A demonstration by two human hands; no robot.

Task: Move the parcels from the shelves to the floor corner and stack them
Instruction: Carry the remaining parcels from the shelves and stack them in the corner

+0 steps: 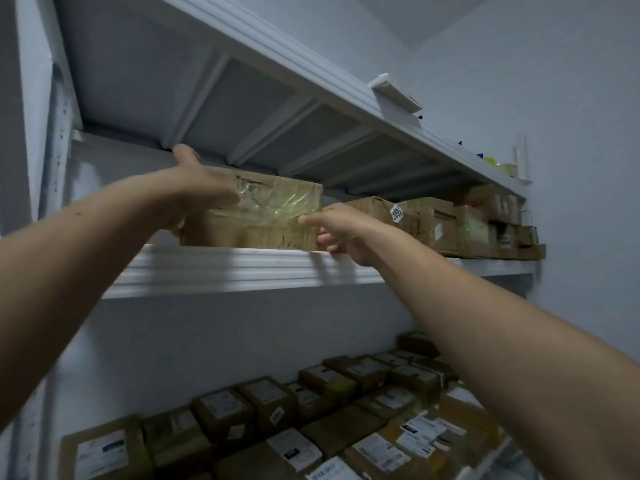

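Left fingers (pixel 227 197) are draped over the top left corner of the brown cardboard parcel wrapped in clear tape (pixel 270 216), thumb splayed high, and the left hand (pixel 201 188) holds that end. That looks like a grip for drawing it forward.

Across the box, the right fingers (pixel 306 220) sit at its front right corner, index laid along the face and the rest curled below. I cannot tell whether the right hand (pixel 343 233) has closed its hold. One hand at each end suits a wide, flat box.

The parcel lies on the white middle shelf (pixel 225 268), right at the front lip, not yet lifted.

Now the count: two hands, one parcel in play. To its right runs a row of brown boxes (pixel 429 220), at least five, with the far end too blurred to tell. On the level below are brown parcels with white labels (pixel 263 400), well over a dozen. The floor corner is out of sight.
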